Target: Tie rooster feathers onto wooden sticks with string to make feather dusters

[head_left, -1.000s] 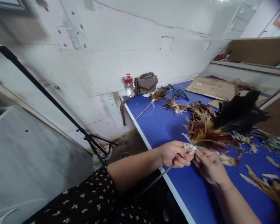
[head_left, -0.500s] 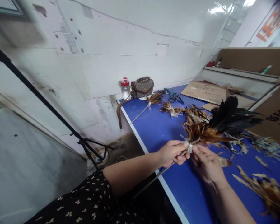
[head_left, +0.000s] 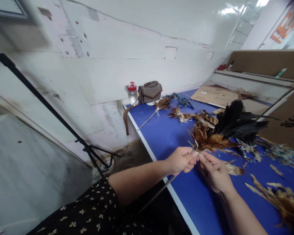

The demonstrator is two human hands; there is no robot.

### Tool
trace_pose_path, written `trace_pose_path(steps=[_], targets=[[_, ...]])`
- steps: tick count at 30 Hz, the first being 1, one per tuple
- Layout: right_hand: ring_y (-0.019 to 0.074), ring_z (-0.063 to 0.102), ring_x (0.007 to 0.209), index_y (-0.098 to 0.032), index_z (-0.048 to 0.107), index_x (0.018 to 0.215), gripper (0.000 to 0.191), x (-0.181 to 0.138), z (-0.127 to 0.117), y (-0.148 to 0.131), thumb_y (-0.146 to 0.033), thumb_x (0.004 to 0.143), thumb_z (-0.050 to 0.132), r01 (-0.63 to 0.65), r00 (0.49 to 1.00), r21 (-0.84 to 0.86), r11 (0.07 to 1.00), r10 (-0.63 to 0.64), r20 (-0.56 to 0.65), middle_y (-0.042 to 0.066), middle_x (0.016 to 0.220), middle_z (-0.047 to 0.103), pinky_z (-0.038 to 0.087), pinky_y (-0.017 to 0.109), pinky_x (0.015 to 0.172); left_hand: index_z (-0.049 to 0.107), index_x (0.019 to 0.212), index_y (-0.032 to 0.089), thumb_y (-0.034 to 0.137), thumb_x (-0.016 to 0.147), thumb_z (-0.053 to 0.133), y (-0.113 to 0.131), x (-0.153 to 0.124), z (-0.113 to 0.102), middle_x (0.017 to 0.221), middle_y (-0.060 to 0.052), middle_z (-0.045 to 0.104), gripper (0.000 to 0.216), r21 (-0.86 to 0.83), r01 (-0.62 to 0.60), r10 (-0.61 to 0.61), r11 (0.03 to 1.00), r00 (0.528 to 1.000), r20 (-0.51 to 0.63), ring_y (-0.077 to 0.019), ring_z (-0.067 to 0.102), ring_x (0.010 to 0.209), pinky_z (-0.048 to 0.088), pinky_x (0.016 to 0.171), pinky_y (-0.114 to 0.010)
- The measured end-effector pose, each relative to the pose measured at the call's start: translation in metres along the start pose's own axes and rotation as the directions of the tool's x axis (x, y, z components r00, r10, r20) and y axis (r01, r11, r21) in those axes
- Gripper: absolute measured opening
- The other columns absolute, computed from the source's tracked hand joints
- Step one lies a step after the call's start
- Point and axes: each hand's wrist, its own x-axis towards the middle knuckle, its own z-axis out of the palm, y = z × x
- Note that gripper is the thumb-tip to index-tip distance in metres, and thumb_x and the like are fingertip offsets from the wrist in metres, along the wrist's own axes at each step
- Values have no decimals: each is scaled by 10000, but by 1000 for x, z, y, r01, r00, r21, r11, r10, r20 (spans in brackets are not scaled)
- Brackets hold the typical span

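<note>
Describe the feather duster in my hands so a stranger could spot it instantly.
On the long blue table by the white wall, find where the left hand and right hand meet near its front edge. The feather duster there, unlike the smaller brown bundles behind, has black plumes.

A feather duster (head_left: pixel 210 138), rust-brown feathers at the neck and glossy black ones fanning beyond, bound with a pale strip. Its neck is pinched between the left hand (head_left: pixel 182 160) and right hand (head_left: pixel 214 173) above the blue table (head_left: pixel 166 130), and its thin stick (head_left: pixel 156 197) slants down past the left edge
</note>
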Motion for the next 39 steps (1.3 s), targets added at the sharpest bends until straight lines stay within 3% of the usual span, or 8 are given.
trace_pose_path(steps=[5,12,18,22,27,32,35,39], targets=[[75,311,532,-185,752,868,499,-2,1,-1,-625,767,963,5,999,5,1000,-5,-34,-66,599,398,266,224,470,511,895,197,731,780,850,9,-3,5,633,103,383,643,-36,0,1,999,1000,10,-20,263,449,192,424,-177],[81,311,517,-183,735,820,495,-5,-1,-9,-632,788,943,32,999,-11,999,-32,9,-62,584,391,268,236,457,559,911,173,579,857,833,21,-3,-3,670,89,348,493,-138,139,-111,981,974,196,-16,182,466,135,428,-161],[68,268,512,-167,729,784,462,-7,-9,-5,-585,846,917,-5,990,19,1000,3,140,-63,582,370,206,239,465,545,862,184,448,898,771,21,-1,-17,653,79,290,350,-152,358,-273,921,873,405,-34,94,476,29,414,-176],[72,265,520,-174,687,709,464,-9,-7,-6,-537,802,961,-3,994,67,998,-4,111,-60,568,372,218,245,475,515,814,192,462,942,726,22,0,-17,652,78,238,366,-154,444,-348,883,837,423,-40,47,491,-27,427,-189],[74,313,516,-173,738,737,430,-5,-2,-14,-521,757,991,32,999,109,994,-29,-21,-31,588,459,244,235,462,598,914,152,529,1009,688,24,7,-9,683,70,321,399,-124,350,-289,928,891,349,-25,156,475,95,422,-153],[75,345,499,-172,783,817,513,1,1,-13,-559,618,1056,4,984,96,995,13,-176,-19,594,529,247,224,436,572,963,156,619,942,751,13,14,2,742,28,545,496,-1,87,-87,996,995,46,-18,340,453,234,413,-152],[72,329,477,-163,791,850,570,3,3,-8,-586,581,1062,-11,977,86,996,29,-209,-48,540,472,228,222,428,539,1004,175,635,861,817,-1,19,6,790,22,628,556,150,-86,107,985,984,-140,-50,486,459,381,420,-187],[66,323,464,-150,794,880,604,4,4,-4,-608,585,1053,-17,973,64,998,31,-228,-62,526,448,218,219,428,578,1107,164,575,789,884,-9,23,7,694,66,614,603,189,-188,216,964,966,-139,-92,548,442,504,451,-238]])
